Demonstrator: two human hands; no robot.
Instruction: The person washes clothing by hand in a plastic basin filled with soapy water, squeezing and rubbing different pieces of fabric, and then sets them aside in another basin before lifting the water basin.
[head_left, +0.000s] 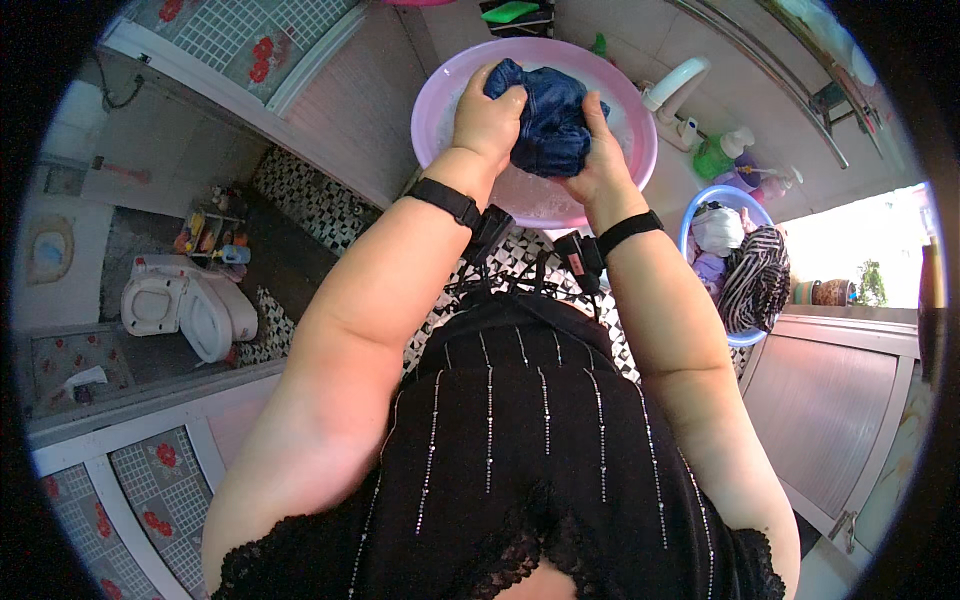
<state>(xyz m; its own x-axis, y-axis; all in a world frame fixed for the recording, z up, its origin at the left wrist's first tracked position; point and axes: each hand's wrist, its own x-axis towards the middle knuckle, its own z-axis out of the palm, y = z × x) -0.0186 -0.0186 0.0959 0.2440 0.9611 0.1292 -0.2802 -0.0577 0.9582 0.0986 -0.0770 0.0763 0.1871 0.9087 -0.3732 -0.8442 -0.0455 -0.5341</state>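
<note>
A bunched dark blue denim garment (553, 124) is held over a pink plastic basin (425, 112). My left hand (487, 120) grips its left end, thumb on top. On the other side my right hand (602, 161) has hold of the garment, thumb up along its right edge and the other fingers hidden beneath. Sudsy water (532, 196) fills the basin below the cloth. Each of my wrists wears a black strap with a small dark device.
Right of the basin stand a white faucet (679, 86) and a green bottle (716, 154) with a pump top. A blue basin (686, 217) piled with clothes, one striped, sits at my right. A toilet (202, 315) is visible at left beyond a door frame. Metal towel bars (780, 82) run along the wall.
</note>
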